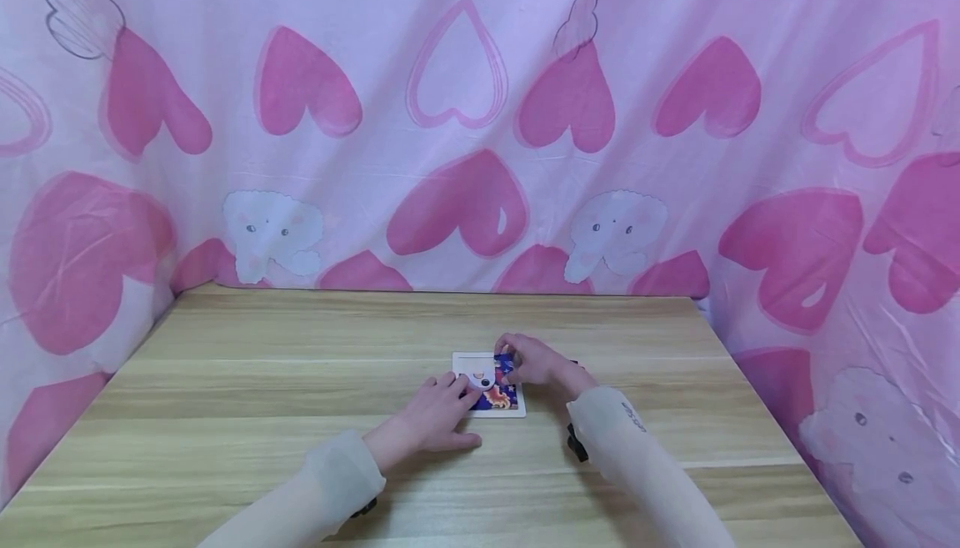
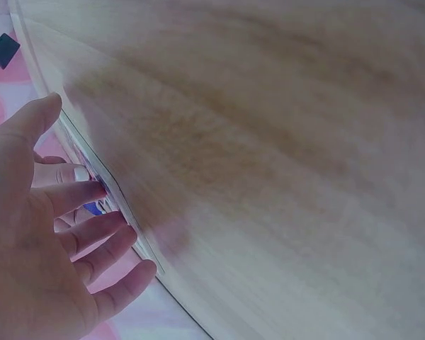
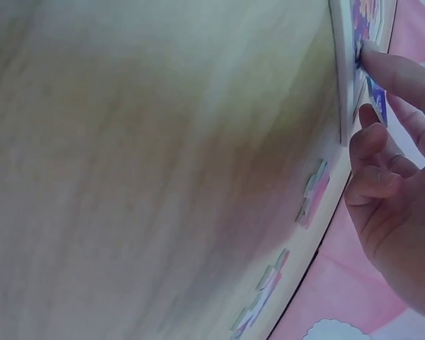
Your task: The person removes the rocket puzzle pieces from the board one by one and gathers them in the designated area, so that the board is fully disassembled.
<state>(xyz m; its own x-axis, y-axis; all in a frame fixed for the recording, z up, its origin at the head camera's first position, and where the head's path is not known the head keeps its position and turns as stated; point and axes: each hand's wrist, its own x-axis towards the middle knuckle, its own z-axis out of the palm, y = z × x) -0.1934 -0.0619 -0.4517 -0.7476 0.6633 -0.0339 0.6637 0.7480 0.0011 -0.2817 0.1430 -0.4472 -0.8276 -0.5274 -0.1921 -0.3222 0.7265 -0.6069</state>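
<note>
A small jigsaw puzzle tray [image 1: 512, 414] with a white border lies on the table, partly filled with dark blue, patterned pieces and showing bare white at its upper left. My left hand [image 1: 435, 414] rests its outstretched fingertips on the tray's left side, thumb spread on the table side; these fingers [image 2: 103, 258] hold nothing. Over the right half of the tray arches my right hand [image 1: 534, 362]. Between its thumb and curled fingers shows a blue puzzle piece [image 3: 377, 101], pinched close to the tray's edge. The right hand covers part of the picture.
Loose puzzle pieces lie on the wooden table [image 1: 300, 381] near the right wrist: one piece [image 3: 314, 195] and another group [image 3: 262, 294]. A pink heart-print curtain [image 1: 450, 198] hangs round the table's back and sides.
</note>
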